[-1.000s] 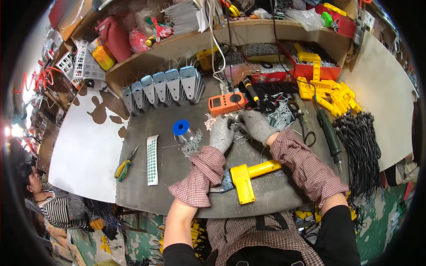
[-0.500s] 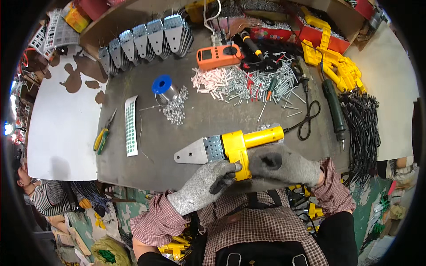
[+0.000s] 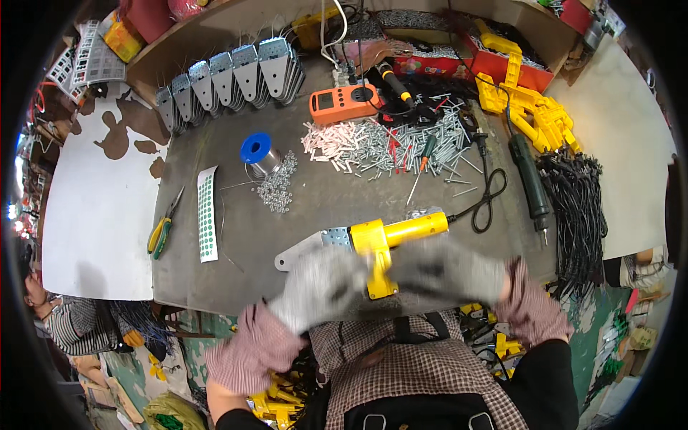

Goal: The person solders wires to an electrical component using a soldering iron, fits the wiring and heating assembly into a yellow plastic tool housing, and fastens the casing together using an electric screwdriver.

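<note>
A yellow pipe-welding iron (image 3: pixel 369 240) lies near the table's front edge, its handle pointing right and its tapered grey metal plate (image 3: pixel 294 252) pointing left. A black cord runs from the handle. My left hand (image 3: pixel 319 283), in a grey glove, is over the plate's near side, beside the yellow housing. My right hand (image 3: pixel 455 271), in a grey glove with dark patches, is just below the handle, near the housing's right side. Motion smears the fingers of both hands, so I cannot tell whether either grips the iron.
Behind lie a solder spool (image 3: pixel 259 153), small clear pieces (image 3: pixel 278 190), screws (image 3: pixel 423 136), a screwdriver (image 3: pixel 428 152) and an orange multimeter (image 3: pixel 344 104). Pliers (image 3: pixel 165 228) and a green-dotted sticker sheet (image 3: pixel 206 215) are left. An electric screwdriver (image 3: pixel 529 179) and black cords (image 3: pixel 573 208) are right.
The whole view has shifted slightly. My left hand has moved up from the housing's lower part and is now blurred. My right hand remains near the handle, also blurred.
</note>
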Available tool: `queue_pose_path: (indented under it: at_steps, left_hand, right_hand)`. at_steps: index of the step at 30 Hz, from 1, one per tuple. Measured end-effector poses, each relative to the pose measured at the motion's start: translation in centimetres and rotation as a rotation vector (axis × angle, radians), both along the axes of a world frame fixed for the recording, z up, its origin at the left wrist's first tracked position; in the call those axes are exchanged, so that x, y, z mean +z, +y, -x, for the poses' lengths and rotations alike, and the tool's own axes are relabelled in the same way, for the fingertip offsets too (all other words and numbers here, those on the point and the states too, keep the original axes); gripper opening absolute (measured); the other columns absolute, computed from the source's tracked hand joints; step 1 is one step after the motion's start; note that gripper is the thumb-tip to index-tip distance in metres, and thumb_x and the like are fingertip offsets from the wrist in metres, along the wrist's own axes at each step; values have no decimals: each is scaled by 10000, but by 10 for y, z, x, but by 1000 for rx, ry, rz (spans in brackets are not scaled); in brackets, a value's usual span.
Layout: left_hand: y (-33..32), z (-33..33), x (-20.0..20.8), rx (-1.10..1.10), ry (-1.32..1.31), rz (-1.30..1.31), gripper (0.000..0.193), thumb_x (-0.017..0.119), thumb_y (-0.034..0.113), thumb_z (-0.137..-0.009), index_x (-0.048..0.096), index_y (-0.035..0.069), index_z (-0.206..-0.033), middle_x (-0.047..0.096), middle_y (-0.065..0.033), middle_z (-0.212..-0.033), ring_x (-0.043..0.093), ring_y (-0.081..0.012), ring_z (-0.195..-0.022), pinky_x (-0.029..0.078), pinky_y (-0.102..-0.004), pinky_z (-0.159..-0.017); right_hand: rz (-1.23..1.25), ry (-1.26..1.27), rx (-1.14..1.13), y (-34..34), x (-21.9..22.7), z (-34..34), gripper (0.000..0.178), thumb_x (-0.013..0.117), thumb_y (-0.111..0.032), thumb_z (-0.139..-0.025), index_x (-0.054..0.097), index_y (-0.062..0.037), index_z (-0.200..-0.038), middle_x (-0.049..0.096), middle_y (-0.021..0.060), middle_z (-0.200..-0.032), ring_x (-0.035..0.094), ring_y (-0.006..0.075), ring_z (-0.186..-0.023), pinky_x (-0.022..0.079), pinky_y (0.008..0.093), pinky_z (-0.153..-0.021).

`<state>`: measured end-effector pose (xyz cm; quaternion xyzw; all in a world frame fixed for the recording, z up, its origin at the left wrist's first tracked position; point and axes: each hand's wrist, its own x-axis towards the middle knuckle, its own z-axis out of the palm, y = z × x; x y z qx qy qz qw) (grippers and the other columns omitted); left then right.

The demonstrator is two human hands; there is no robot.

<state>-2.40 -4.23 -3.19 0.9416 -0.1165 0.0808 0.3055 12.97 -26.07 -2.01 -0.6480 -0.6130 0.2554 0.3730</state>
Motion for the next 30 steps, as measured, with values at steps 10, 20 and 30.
queue_pose_path:
  at_steps: [10,20,30]
  left_hand:
    - [60,-192,-51,459,-17,-15,201,693,112,-798,674,-23,-946,683,-212,-901,669,-345,-868,515,-430,-787]
    - [50,-158,-15,414,-3,224,183,651,-23,-846,662,-8,-1027,709,-153,-983,689,-221,-949,531,-325,-890]
    - [17,-147,-17,208,106,-246,265,643,86,-786,592,1,-1032,624,-198,-901,625,-379,-876,526,-448,-794]
  right_hand:
    - [197,-636,-551,142,-48,-123,183,548,-82,-881,645,-27,-1026,662,220,-992,672,374,-915,563,426,-762]
    - [-201,-278,-504,104,-6,-109,256,591,-45,-845,568,-2,-1096,632,181,-968,634,335,-937,510,389,-825]
    - [-170,-88,-609,-10,-2,-6,365,593,62,-786,550,-13,-1141,573,148,-982,602,312,-927,503,370,-819]
